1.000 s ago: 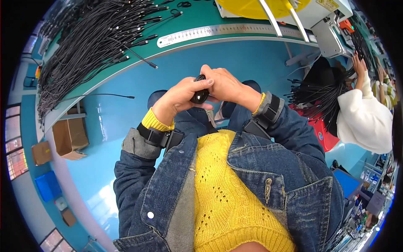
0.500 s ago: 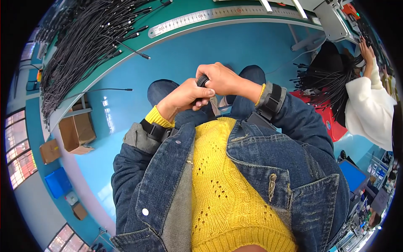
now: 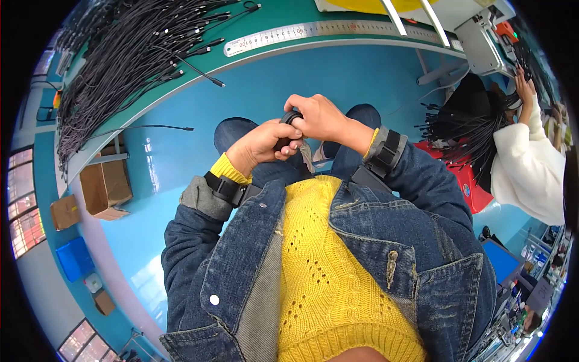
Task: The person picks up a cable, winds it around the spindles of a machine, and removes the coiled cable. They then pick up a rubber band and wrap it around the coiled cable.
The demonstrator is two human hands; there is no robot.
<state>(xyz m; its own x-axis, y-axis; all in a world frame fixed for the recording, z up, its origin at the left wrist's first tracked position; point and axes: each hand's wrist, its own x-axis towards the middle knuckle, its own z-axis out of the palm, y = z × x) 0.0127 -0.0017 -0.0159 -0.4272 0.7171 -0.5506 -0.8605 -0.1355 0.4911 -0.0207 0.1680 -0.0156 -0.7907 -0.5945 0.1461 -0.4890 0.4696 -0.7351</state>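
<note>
A small coil of black cable is held in front of my waist, above my knees. My left hand is closed round its lower part, thumb across the front. From the right, my right hand grips the coil's upper part with bent fingers. The hands touch each other, and their fingers hide much of the coil. Beyond them, to the left, a big heap of black cables with plug ends lies on the green tabletop, some ends hanging over the edge.
A steel ruler lies along the table's edge. At right, a co-worker's white sleeve and hand are beside a hanging bundle of black cables over a red stool. A cardboard box stands on the floor at left.
The coil has turned slightly between my hands, its top now showing as a rounder loop. My right fingers have shifted on it. The whole view has moved a little.
</note>
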